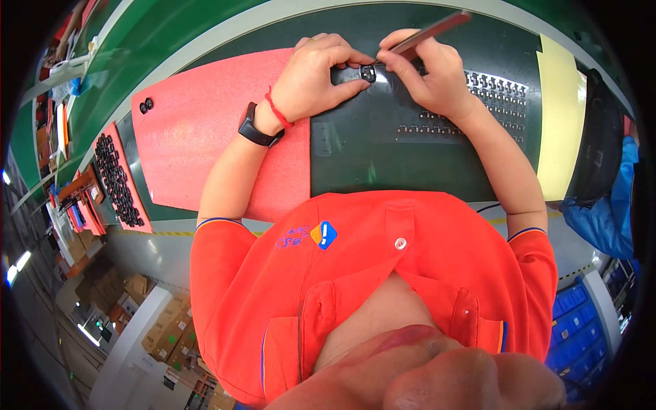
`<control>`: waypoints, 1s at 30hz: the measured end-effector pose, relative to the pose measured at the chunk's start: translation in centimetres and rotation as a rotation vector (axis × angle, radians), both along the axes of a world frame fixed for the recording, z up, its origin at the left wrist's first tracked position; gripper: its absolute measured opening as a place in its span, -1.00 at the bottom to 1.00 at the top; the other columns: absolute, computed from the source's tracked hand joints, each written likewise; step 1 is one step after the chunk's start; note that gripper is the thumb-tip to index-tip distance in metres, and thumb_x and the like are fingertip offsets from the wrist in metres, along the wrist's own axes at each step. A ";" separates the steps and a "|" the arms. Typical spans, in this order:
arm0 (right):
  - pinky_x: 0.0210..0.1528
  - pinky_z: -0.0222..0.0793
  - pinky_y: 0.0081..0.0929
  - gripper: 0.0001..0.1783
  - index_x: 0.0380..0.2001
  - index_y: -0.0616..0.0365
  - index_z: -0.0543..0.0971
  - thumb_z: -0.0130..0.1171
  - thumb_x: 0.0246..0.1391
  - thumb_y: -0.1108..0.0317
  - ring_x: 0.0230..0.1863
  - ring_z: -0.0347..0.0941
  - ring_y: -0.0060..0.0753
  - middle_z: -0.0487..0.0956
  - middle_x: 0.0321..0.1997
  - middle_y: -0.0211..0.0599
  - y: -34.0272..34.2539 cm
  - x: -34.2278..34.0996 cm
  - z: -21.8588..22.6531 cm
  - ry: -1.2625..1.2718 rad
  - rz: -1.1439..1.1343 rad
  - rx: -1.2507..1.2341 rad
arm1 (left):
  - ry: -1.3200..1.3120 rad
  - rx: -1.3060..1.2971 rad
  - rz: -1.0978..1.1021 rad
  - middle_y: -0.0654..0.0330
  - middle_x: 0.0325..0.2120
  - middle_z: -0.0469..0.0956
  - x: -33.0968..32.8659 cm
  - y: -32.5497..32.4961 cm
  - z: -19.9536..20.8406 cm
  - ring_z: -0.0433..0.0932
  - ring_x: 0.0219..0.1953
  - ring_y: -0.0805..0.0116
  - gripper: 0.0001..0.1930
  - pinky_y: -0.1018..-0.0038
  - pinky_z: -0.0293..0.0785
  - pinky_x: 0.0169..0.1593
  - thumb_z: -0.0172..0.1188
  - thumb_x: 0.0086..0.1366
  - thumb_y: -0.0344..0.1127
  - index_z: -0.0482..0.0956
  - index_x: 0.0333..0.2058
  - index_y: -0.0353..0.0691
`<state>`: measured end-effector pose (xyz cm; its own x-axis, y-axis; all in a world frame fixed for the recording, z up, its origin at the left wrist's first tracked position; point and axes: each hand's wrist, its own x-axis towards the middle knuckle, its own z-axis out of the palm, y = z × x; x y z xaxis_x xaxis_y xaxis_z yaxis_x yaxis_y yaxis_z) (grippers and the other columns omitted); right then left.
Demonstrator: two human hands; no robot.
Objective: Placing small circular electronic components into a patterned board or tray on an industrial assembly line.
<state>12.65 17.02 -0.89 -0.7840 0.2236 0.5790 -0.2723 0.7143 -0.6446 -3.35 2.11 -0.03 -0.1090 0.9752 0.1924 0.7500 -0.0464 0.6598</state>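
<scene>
My left hand (316, 78) is closed at the far middle of the table, with thumb and fingertips around a small black part (367, 72) that has a squarish, light-edged opening. My right hand (437, 76) grips a pair of metal tweezers (432, 34), slanting up to the right. The tweezers' tip points down at the black part; whether it touches cannot be made out. Just right of this hand, small metal pieces (502, 96) lie in several rows on the dark green work surface (383, 167).
A pink foam sheet (205, 137) lies under my left forearm, with two small black parts (146, 105) on its far left corner. Further left, a narrow pink strip carries many black parts (117, 178). A yellow sheet (562, 119) and a black bag-like object (601, 137) are at the right.
</scene>
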 end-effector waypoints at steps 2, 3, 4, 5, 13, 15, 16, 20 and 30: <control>-0.39 0.43 -0.65 -0.87 -0.28 0.30 0.48 0.18 0.10 0.51 -0.45 0.55 -0.53 0.60 -0.37 -0.29 -0.3 0.2 0.1 -0.060 -0.060 -0.148 | 0.008 0.002 -0.002 0.31 -0.48 0.50 0.1 0.0 0.2 0.45 -0.35 0.31 -0.74 0.41 0.26 -0.20 0.38 -0.04 -0.30 0.65 -0.30 -0.06; -0.35 0.44 -0.66 -0.85 -0.24 0.30 0.46 0.16 0.12 0.51 -0.43 0.55 -0.55 0.60 -0.38 -0.29 -0.4 0.3 0.4 -0.117 -0.045 -0.333 | 0.013 -0.002 -0.007 0.31 -0.48 0.50 0.1 0.0 0.3 0.45 -0.35 0.31 -0.74 0.41 0.26 -0.19 0.38 -0.04 -0.31 0.66 -0.30 -0.06; -0.32 0.44 -0.67 -0.84 -0.21 0.29 0.44 0.13 0.15 0.51 -0.41 0.55 -0.57 0.59 -0.38 -0.28 -0.5 0.3 0.4 -0.173 -0.030 -0.518 | 0.017 0.003 -0.006 0.31 -0.48 0.50 0.2 0.0 0.3 0.45 -0.35 0.31 -0.74 0.41 0.26 -0.19 0.38 -0.04 -0.31 0.66 -0.30 -0.06; -0.28 0.43 -0.67 -0.83 -0.18 0.29 0.42 0.11 0.18 0.48 -0.40 0.55 -0.57 0.58 -0.39 -0.29 -0.5 0.2 0.0 -0.193 -0.007 -0.569 | 0.015 0.003 -0.001 0.31 -0.48 0.50 0.2 0.0 0.3 0.45 -0.34 0.31 -0.74 0.41 0.26 -0.19 0.38 -0.05 -0.31 0.65 -0.30 -0.06; -0.37 0.39 -0.68 -0.82 -0.19 0.30 0.43 0.11 0.18 0.45 -0.45 0.50 -0.62 0.58 -0.41 -0.31 -0.7 -0.1 0.1 -0.288 0.022 -0.637 | -0.011 -0.011 0.007 0.31 -0.47 0.50 0.1 0.0 0.3 0.45 -0.33 0.32 -0.73 0.42 0.26 -0.17 0.38 -0.05 -0.33 0.65 -0.29 -0.04; -0.39 0.38 -0.68 -0.82 -0.19 0.30 0.43 0.11 0.18 0.44 -0.47 0.49 -0.63 0.58 -0.41 -0.31 -0.7 -0.1 0.0 -0.293 0.029 -0.639 | -0.033 -0.014 0.010 0.31 -0.47 0.50 0.1 0.0 0.2 0.45 -0.34 0.33 -0.72 0.41 0.26 -0.17 0.39 -0.05 -0.33 0.65 -0.28 -0.04; -0.40 0.37 -0.69 -0.82 -0.19 0.30 0.43 0.11 0.18 0.45 -0.48 0.48 -0.63 0.58 -0.41 -0.31 -0.7 -0.1 0.0 -0.290 0.035 -0.638 | -0.033 -0.017 0.008 0.31 -0.47 0.50 0.2 0.0 0.2 0.45 -0.34 0.33 -0.72 0.41 0.26 -0.17 0.39 -0.05 -0.33 0.65 -0.28 -0.04; -0.41 0.36 -0.70 -0.82 -0.19 0.29 0.44 0.12 0.18 0.44 -0.49 0.47 -0.65 0.58 -0.41 -0.30 -0.6 -0.1 -0.4 -0.292 0.053 -0.634 | -0.036 -0.018 0.005 0.31 -0.46 0.50 0.2 0.0 0.2 0.45 -0.33 0.32 -0.72 0.40 0.26 -0.17 0.40 -0.05 -0.32 0.65 -0.28 -0.04; -0.42 0.35 -0.72 -0.81 -0.18 0.29 0.44 0.13 0.18 0.44 -0.51 0.45 -0.67 0.58 -0.41 -0.31 -0.6 -0.8 0.0 -0.292 0.055 -0.642 | -0.021 -0.010 0.012 0.27 -0.41 0.53 -0.3 0.0 0.2 0.47 -0.27 0.24 -0.72 0.37 0.28 -0.14 0.40 -0.05 -0.31 0.65 -0.28 -0.05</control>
<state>11.90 16.45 -0.91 -0.9073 0.4059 0.1101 -0.0486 0.1590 -0.9861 -3.64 2.09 0.14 -0.1246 0.9756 0.1806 0.7367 -0.0309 0.6755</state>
